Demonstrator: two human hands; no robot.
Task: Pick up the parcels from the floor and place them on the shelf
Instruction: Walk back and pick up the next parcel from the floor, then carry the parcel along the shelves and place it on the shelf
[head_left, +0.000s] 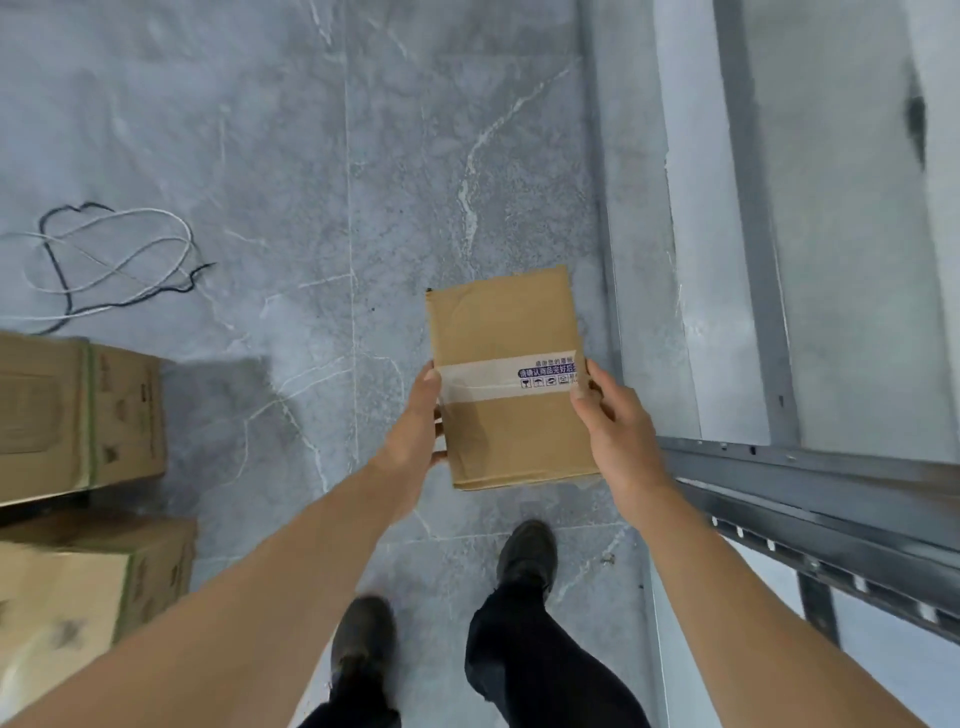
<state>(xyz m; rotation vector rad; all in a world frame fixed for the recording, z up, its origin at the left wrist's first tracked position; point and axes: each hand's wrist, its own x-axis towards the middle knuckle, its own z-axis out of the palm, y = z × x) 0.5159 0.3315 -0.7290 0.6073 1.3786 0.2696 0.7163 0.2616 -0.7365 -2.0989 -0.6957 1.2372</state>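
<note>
A flat brown cardboard parcel with a band of white printed tape across it is held above the grey floor, in the middle of the view. My left hand grips its left edge, thumb on top. My right hand grips its right edge at the tape. The grey metal shelf stands just to the right of the parcel, its pale board seen from above.
Two larger cardboard boxes stand on the floor at the left edge. Loose black and white cables lie on the floor at the far left. My legs and dark shoes are below the parcel.
</note>
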